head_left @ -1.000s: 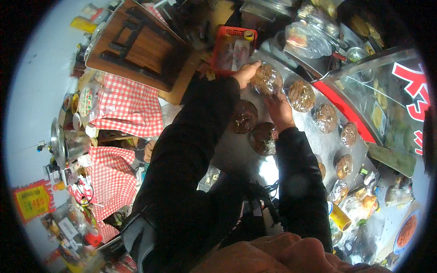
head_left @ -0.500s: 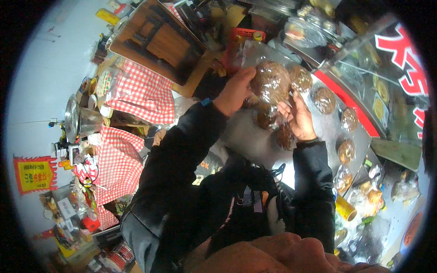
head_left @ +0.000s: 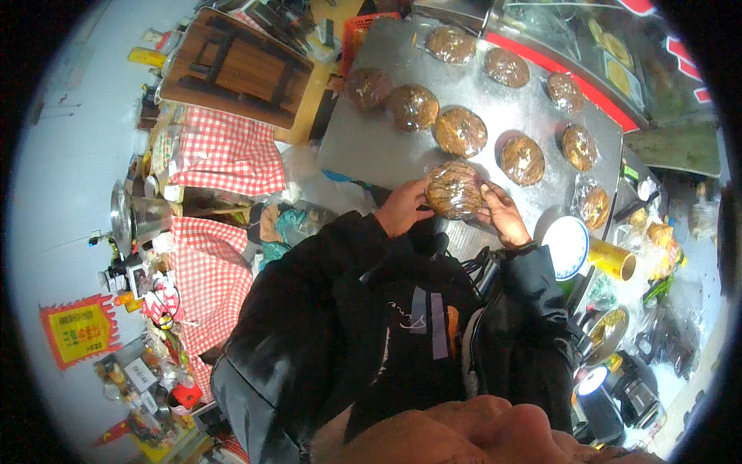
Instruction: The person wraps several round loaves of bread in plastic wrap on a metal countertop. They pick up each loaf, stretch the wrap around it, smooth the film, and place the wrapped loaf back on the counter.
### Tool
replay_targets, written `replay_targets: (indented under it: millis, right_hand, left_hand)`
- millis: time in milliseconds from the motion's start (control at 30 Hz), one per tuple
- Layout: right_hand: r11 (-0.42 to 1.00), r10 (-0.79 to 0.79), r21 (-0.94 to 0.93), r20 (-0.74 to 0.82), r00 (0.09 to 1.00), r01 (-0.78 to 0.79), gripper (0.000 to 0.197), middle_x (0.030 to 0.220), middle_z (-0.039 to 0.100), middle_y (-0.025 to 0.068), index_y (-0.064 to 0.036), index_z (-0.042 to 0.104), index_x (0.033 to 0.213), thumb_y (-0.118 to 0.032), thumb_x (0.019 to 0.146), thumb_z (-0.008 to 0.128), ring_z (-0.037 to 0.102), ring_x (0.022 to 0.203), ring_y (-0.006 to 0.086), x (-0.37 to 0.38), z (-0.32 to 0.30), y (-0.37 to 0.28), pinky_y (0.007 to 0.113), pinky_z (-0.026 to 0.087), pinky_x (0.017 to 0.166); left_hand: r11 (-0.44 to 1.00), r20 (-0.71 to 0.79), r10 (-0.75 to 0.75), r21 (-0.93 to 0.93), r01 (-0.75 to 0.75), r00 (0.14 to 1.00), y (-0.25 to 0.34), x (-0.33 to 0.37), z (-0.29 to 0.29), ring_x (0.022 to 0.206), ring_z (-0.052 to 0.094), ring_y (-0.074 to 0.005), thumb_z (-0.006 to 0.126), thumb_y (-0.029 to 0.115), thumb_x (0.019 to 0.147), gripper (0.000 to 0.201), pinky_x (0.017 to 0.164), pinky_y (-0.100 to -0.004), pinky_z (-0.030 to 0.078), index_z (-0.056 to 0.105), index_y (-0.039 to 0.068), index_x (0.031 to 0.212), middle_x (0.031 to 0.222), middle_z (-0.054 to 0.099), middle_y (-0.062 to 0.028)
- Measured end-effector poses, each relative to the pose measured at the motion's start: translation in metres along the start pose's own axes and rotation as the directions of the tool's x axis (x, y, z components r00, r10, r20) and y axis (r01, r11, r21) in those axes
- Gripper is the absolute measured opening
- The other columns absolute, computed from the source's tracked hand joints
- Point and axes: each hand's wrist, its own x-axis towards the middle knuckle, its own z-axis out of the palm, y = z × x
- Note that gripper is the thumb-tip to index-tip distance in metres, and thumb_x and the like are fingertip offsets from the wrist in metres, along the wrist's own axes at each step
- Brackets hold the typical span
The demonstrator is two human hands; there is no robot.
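I hold a round brown flatbread wrapped in clear film [head_left: 454,189] close to my chest, at the near edge of a grey metal counter [head_left: 371,147]. My left hand [head_left: 403,206] grips its left side and my right hand [head_left: 502,214] grips its right side. Both arms are in black sleeves. Several more film-wrapped flatbreads [head_left: 461,131] lie spread over the counter beyond my hands.
A roll of yellow-cored film [head_left: 610,259] and a white round plate [head_left: 566,246] sit at my right. Red-checked cloths [head_left: 224,151] cover tables at my left, with a wooden stool [head_left: 236,68] beyond. A glass display case [head_left: 610,54] borders the counter's far side.
Both hands have pulled back from the far counter toward my body with one wrapped flatbread. A second earlier they reached out among the flatbreads lying there.
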Motion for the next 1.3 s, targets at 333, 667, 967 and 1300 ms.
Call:
replay_targets:
  millis: [333,667,967,1300]
  right_hand:
    - [0.997,-0.027,-0.073,-0.107,0.994,0.019,0.048,0.117,0.066,0.0016,-0.0089,0.056,0.138,-0.041,0.101,0.060,0.062,0.090,0.0097,0.008,-0.044,0.044,0.027,0.052,0.079]
    - [0.981,-0.066,0.154,-0.308,0.949,0.118,0.062,0.145,0.052,0.0130,-0.0087,0.042,0.151,-0.049,0.104,0.049,0.054,0.125,0.0257,0.023,-0.070,0.071,0.039,0.042,0.105]
    - [0.913,0.050,0.387,-0.415,0.908,0.126,0.052,0.139,0.058,0.0045,-0.0116,0.049,0.145,-0.044,0.104,0.049,0.054,0.123,0.0200,0.010,-0.068,0.133,0.039,0.044,0.100]
    - [0.850,-0.005,0.483,-0.391,0.920,0.210,0.056,0.144,0.051,0.0085,-0.0092,0.045,0.148,-0.043,0.104,0.049,0.049,0.131,0.0248,0.016,-0.051,0.145,0.043,0.046,0.100]
  left_hand:
    - [0.991,0.090,0.010,-0.136,0.002,0.996,-0.083,0.036,0.004,0.132,0.048,-0.0195,0.049,0.032,0.105,0.037,0.109,-0.0478,0.037,0.051,0.014,0.137,0.141,0.054,-0.0011]
    - [0.995,0.069,-0.093,-0.039,0.096,0.993,-0.102,0.064,-0.005,0.131,0.048,-0.0230,0.060,0.023,0.100,0.046,0.108,-0.0468,0.040,0.044,0.011,0.142,0.138,0.055,-0.0035]
    - [0.800,-0.001,0.182,0.582,-0.147,0.983,-0.066,0.100,-0.037,0.095,0.067,-0.0159,0.068,0.019,0.095,0.056,0.066,-0.0308,0.053,0.043,0.009,0.144,0.138,0.055,-0.0113]
    - [0.735,0.056,0.090,0.669,-0.104,0.994,-0.057,0.145,-0.035,0.071,0.066,-0.0122,0.071,0.028,0.095,0.031,0.059,-0.0255,0.050,0.065,0.000,0.108,0.088,0.069,-0.0033]
